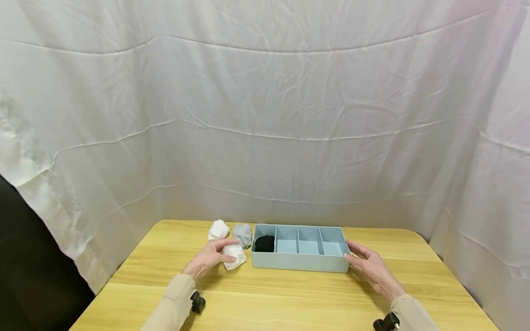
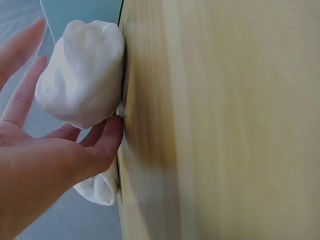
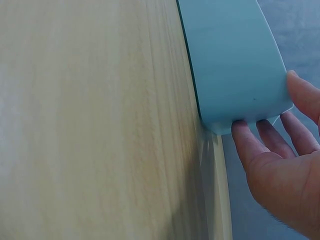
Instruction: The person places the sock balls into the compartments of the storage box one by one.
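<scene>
My left hand [image 1: 210, 257] is spread around a rolled white sock [image 1: 234, 256] on the table, left of a light-blue divided box [image 1: 300, 263]. In the left wrist view, the nearer white sock [image 2: 82, 75] sits between the spread fingers [image 2: 24, 95], with one fingertip at its lower side close to the tabletop. A second rolled white sock [image 1: 218, 230] and a grey one [image 1: 242, 235] lie behind. A black rolled sock [image 1: 265, 244] fills the box's leftmost compartment. At the box's right end, my right hand [image 1: 371, 267] touches the end wall with extended fingers [image 3: 247, 140].
The wooden table [image 1: 265, 299] has its far edge just behind the box. Pale curtains [image 1: 290, 138] hang behind and on both sides. Dividers split the box into a row of compartments. Each wrist wears a small black device [image 1: 197, 302].
</scene>
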Demonstrator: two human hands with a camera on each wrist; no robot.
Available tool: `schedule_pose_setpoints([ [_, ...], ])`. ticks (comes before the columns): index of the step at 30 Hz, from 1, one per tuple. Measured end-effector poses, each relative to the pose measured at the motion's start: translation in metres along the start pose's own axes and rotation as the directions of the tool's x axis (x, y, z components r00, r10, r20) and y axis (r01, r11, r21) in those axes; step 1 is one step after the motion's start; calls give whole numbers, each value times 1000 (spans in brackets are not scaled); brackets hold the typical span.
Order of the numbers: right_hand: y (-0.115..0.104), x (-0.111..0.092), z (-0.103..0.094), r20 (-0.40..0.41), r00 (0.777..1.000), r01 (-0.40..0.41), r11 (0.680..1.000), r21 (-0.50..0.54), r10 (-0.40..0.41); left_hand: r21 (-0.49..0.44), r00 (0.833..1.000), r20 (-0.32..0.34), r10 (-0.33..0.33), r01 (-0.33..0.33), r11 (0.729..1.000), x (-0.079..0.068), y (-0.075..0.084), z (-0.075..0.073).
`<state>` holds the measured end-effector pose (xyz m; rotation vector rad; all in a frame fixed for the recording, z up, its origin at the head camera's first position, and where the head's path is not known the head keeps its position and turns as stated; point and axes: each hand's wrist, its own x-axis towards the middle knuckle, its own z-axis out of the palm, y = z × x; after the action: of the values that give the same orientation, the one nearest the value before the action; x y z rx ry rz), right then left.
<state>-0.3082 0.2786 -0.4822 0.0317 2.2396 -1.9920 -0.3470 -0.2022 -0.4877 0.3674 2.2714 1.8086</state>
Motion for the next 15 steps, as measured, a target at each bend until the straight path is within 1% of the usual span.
schedule_pose_setpoints([
  [3,1,0,0,-2,1000,-1,1000,-4,1,-20,1000,27,-12,12,1000,1,-1,-1],
  [11,1,2,0,-7,1000,-3,1000,0,3,-50,999,31,-18,20,999,4,-2,-3],
  [15,1,2,1,-7,1000,-8,1000,1,8,-40,999,39,-24,26,999,4,-3,-4],
])
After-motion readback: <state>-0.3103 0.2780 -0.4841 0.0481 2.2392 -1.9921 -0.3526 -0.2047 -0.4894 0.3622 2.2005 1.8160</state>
